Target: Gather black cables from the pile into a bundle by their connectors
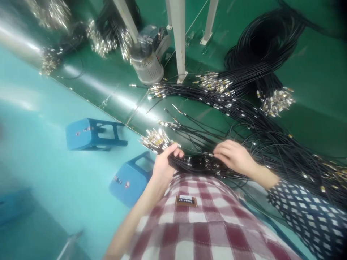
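Observation:
My left hand (164,164) is wrapped round a bundle of black cables (189,164), just behind their cluster of silver and gold metal connectors (155,140). The connector ends poke out to the left, past my thumb. My right hand (234,155) is closed in a pinch at the right of the bundle. A thin black cable with a small silver fitting (210,154) runs to its fingertips, which partly hide the spot they grip. Just beyond both hands, loose black cables (192,130) fan out on the green worktop.
A long pile of cables (260,115) stretches along the right side. Behind it lies a large coil (265,43). White metal posts (179,39) and a grey machine (149,65) stand at the back. Two blue stools (80,133) are on the floor at left.

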A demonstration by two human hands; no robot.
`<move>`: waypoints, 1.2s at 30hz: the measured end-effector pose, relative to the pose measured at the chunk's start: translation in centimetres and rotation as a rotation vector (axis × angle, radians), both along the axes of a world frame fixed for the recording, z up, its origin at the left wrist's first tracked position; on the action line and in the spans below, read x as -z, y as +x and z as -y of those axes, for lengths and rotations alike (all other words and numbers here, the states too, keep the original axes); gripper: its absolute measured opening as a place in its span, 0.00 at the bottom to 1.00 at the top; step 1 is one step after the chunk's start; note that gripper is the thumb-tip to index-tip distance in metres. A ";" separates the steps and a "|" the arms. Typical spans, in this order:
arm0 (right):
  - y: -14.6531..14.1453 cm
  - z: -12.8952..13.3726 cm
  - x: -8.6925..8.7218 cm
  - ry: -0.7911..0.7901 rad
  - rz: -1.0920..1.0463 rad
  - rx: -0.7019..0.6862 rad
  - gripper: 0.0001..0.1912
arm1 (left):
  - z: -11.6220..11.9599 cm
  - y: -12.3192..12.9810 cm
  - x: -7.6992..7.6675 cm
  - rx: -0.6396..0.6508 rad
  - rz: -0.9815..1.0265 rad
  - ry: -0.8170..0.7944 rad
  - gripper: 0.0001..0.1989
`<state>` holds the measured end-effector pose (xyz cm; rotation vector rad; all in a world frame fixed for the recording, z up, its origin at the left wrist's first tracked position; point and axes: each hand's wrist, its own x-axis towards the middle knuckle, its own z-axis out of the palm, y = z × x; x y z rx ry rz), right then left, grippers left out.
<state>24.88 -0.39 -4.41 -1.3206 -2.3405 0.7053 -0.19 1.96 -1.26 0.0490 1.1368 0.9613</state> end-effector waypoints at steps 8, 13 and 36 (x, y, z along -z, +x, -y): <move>-7.0 -2.1 -2.3 -0.261 -0.174 0.168 0.19 | 0.2 -0.2 -0.2 -0.011 0.028 0.061 0.10; -8.4 -4.1 -1.5 -0.401 -0.179 -0.062 0.20 | 0.5 -0.8 0.0 0.040 0.024 -0.008 0.10; -5.8 -7.6 4.4 -0.367 -0.381 0.523 0.17 | 0.3 -1.0 0.5 0.024 0.091 0.014 0.08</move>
